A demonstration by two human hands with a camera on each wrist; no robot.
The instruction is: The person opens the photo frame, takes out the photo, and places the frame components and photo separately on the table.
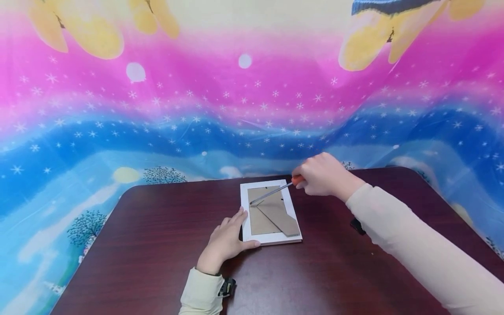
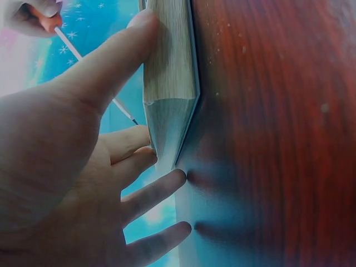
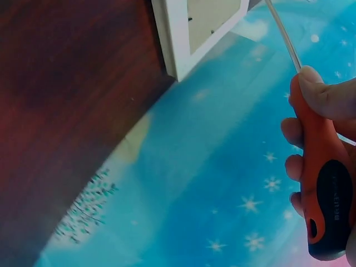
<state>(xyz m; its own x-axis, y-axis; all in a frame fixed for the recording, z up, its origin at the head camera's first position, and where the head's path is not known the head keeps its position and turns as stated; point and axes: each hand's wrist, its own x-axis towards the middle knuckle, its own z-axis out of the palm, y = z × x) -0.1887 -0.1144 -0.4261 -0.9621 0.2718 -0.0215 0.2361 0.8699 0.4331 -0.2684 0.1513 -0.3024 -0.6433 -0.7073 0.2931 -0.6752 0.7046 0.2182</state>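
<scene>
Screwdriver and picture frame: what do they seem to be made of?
Screwdriver handle: probably plastic or rubber, smooth orange with black inset; shaft: glossy, silvery, likely steel. Picture frame: white, perhaps wood or imitation, given the grain along its edge. Brown backing: dull, maybe fibreboard or card.

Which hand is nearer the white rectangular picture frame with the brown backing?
Left. The left hand touches the frame at its left side and near edge; the right hand, gripping an orange-handled screwdriver, is raised beside its far right corner without touching.
</scene>
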